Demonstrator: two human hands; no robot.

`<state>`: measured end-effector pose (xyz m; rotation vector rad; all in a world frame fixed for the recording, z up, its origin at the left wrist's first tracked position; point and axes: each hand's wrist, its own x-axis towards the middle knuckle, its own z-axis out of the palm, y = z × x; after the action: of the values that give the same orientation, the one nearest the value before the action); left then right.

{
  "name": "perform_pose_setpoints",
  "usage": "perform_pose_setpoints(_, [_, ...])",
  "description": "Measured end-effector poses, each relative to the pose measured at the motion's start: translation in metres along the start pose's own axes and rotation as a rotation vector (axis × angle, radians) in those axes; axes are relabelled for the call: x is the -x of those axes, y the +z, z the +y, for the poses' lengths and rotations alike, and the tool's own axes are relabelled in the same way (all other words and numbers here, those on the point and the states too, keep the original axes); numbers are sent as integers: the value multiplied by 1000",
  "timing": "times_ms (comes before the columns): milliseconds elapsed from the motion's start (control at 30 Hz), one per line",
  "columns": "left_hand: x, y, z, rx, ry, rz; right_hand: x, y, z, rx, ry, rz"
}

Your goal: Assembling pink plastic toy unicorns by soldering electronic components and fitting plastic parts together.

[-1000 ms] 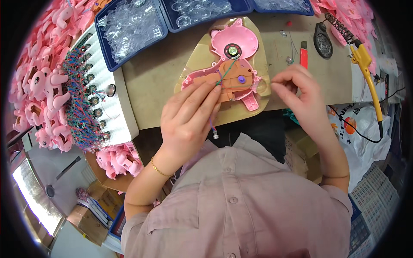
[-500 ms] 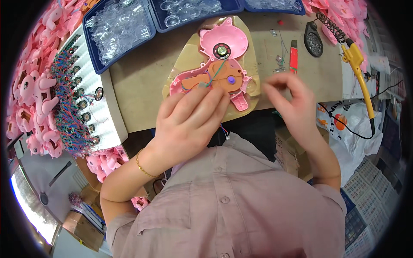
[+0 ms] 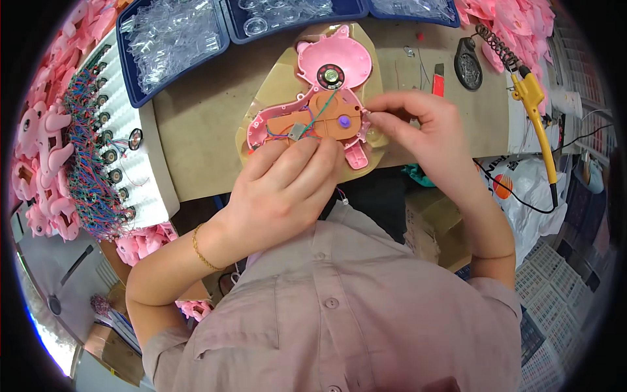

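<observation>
A pink animal-shaped toy shell [image 3: 358,155] lies open on a tan, shaped holder [image 3: 268,88]. A round speaker [image 3: 331,76] sits in its head. In the body is an orange-brown gearbox casing [image 3: 285,123] with a purple knob [image 3: 344,121]. A small circuit board [image 3: 296,131] with coloured wires rests over the casing. My left hand [image 3: 281,186] is closed at the shell's lower edge, its bent fingers together and the tips partly hidden. My right hand [image 3: 428,124] is pinched at the shell's right edge; what lies between finger and thumb is too small to make out.
Blue trays [image 3: 134,88] of clear plastic parts line the back. At left, a white ribbed rack [image 3: 147,170] holds several wired speakers beside piled pink shells [image 3: 44,134]. On the right are a red-handled cutter [image 3: 438,83], a black oval dish [image 3: 468,68] and a yellow soldering iron [image 3: 537,108].
My right hand has moved left to the shell's edge. My left hand has shifted slightly down, uncovering the circuit board. The whole view has drifted a little left.
</observation>
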<state>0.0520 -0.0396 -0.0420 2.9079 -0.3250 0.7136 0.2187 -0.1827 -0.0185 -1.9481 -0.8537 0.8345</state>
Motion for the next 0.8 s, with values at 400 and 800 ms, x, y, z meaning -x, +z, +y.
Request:
perform_pose_setpoints(400, [-1,-2,6,-56,-16,-9,8,18,14,603,-611,229])
perform_pose_setpoints(800, [-2,5,9,-6,-17,-7,-17,-8,-25,727,-500,-213])
